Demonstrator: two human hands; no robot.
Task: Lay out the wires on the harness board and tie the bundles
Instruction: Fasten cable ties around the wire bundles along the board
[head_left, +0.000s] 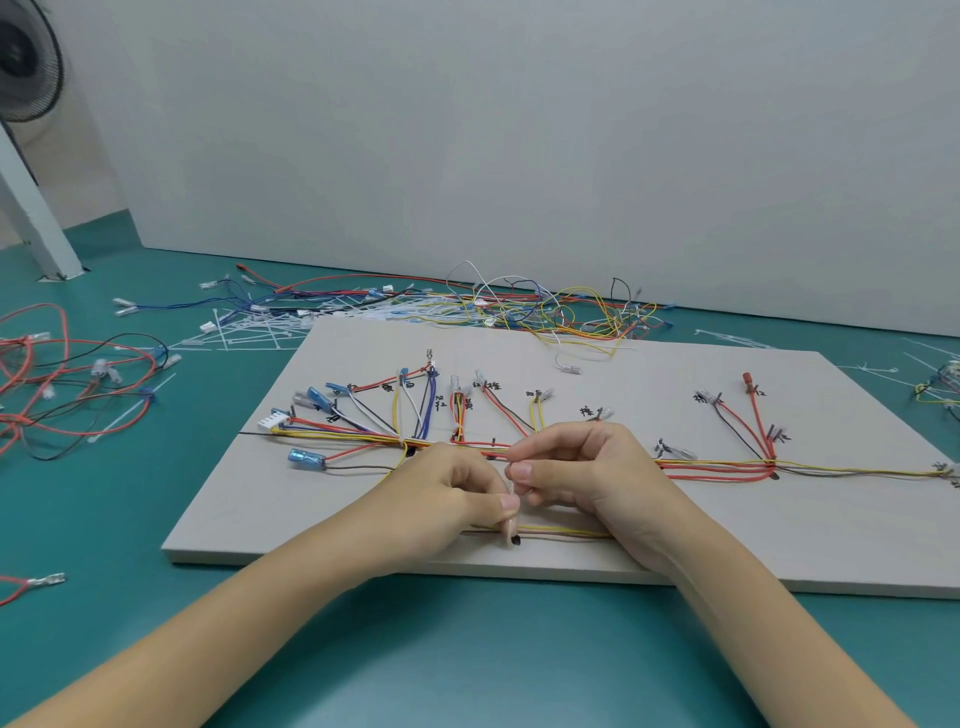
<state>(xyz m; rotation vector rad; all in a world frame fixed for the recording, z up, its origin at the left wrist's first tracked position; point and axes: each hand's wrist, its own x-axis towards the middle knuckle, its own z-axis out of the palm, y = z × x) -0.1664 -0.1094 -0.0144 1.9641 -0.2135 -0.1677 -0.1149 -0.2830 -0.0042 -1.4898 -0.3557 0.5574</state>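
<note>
A pale harness board (675, 540) lies flat on the green floor. Coloured wires (717, 465) run across it in a long bundle, with branches fanning up to labelled pegs. Near the board's front middle, my left hand (457, 493) pinches a thin white cable tie (510, 488) between thumb and fingers. Facing it, my right hand (576, 467) pinches the same tie a little higher, beside the main bundle. A yellow and a brown wire (566, 531) run under my hands near the front edge. The tie's loop is hidden by my fingers.
A heap of loose wires (519, 306) and white cable ties (254, 332) lies beyond the board's far edge. More red and black wires (67, 389) sprawl on the floor to the left. A fan (26, 62) stands at the upper left; a white wall closes the back.
</note>
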